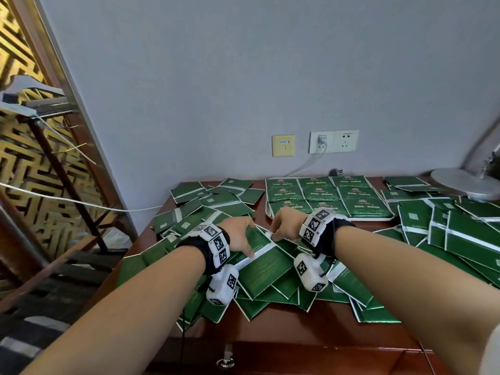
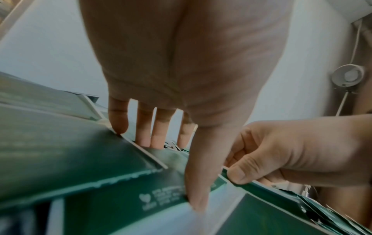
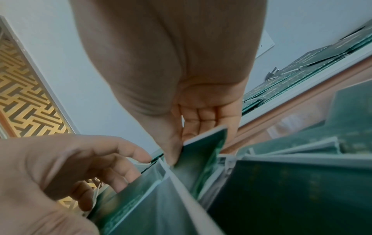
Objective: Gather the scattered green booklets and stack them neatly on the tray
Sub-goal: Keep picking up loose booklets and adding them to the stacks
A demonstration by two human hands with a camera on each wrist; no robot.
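Green booklets with white bands lie scattered in heaps on the left [image 1: 205, 204], the right [image 1: 446, 226] and the near middle of the wooden table. A white tray [image 1: 373, 219] at the back holds neat rows of booklets [image 1: 322, 194]. In the middle, my left hand [image 1: 243, 236] [image 2: 174, 172] spans one booklet [image 1: 259, 263] [image 2: 130, 200] [image 3: 153, 206], fingers at its far edge and thumb on its white band. My right hand [image 1: 284, 226] [image 3: 201, 147] pinches that booklet's far corner between thumb and fingers. In the right wrist view, the left hand [image 3: 80, 167] curls over the booklet's edge.
A lamp's round metal base [image 1: 465, 182] stands at the back right among booklets. Wall sockets [image 1: 334, 141] with a plugged cable sit above the tray. The table's front edge [image 1: 270, 328] has a keyed drawer [image 1: 226, 361]. A lattice screen and stand are on the left.
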